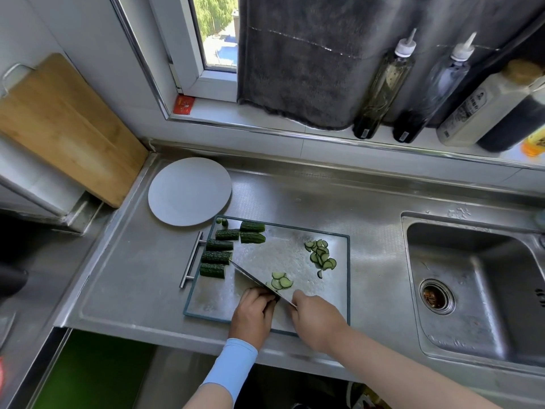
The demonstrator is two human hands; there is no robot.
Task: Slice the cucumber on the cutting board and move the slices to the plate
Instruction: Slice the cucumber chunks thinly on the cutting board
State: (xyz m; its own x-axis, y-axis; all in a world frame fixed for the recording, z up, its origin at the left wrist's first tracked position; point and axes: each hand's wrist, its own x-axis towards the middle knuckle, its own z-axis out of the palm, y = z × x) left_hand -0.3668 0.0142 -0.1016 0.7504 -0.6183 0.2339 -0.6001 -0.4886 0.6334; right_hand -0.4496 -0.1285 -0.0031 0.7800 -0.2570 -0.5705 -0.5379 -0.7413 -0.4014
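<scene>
A steel cutting board [295,252] with a dark rim lies on the counter. Several dark green cucumber chunks [218,256] sit along its left side. A pile of thin slices [321,255] lies at the right, and a few fresh slices [281,281] lie beside the blade. My right hand [317,318] grips the knife [250,277], whose blade points up-left across the board. My left hand [253,311] presses down on a cucumber piece against the blade; the piece is mostly hidden under my fingers. The white plate [188,191] stands bare beyond the board's far left corner.
A deep sink [472,278] opens at the right. A wooden board [59,125] leans on the left wall. Bottles [380,90] line the window ledge beside a hanging grey towel [309,54]. The cutting board's steel handle [193,259] sticks out on its left.
</scene>
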